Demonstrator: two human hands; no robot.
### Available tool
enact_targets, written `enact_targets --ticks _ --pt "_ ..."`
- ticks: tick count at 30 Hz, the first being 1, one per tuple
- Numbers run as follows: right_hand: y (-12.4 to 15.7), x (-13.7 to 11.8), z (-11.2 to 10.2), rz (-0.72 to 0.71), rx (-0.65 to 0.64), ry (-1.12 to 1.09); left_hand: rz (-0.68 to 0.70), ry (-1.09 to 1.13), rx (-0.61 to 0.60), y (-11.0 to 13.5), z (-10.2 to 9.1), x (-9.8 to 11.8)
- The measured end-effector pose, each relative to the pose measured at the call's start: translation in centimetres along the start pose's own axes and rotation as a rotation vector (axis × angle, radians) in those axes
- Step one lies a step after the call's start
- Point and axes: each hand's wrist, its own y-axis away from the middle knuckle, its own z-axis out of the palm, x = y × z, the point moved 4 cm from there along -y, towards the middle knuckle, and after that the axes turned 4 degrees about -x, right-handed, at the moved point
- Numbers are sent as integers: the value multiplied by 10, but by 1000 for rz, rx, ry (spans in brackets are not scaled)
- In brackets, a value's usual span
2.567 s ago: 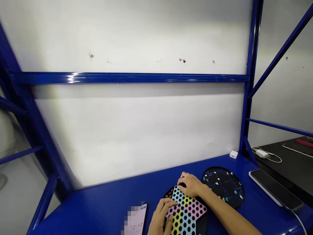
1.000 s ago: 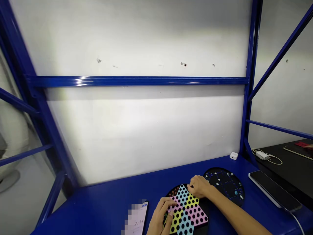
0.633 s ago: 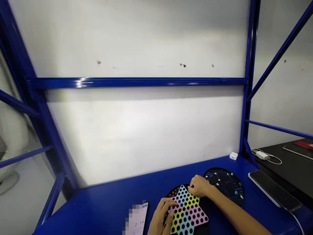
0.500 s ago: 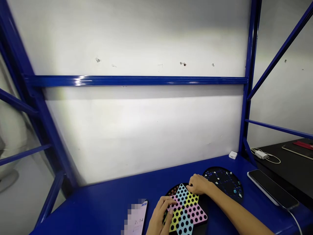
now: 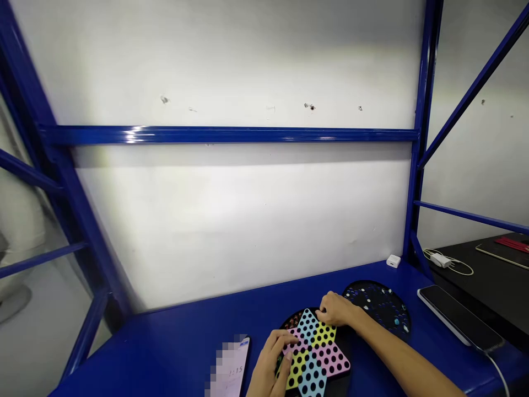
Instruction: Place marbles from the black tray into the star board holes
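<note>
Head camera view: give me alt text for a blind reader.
The left hand and right hand touch a multicoloured perforated star board on a blue metal shelf. A round black board lies right of it, a phone left.

Along the bottom edge of the frame, the phone [image 5: 230,368] is cut off and its screen is partly blurred. The left hand [image 5: 270,366] and the star-shaped Chinese checkers board [image 5: 313,375] also run off that edge. The marbles [image 5: 397,321] on the round black board [image 5: 363,286] at lower right are too small to tell apart.

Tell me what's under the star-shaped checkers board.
A round black board sticks out around it, holding small marbles at upper left; whatever lies directly beneath the star is covered.
</note>
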Motion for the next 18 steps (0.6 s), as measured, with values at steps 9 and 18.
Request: enact_targets --ticks 9,18 --pt "4 -7 -11 -4 -80 55 15 -14 45 1 0 1" --pt "-2 -22 -22 -31 -192 239 4 -43 -35 0 -1 -6"
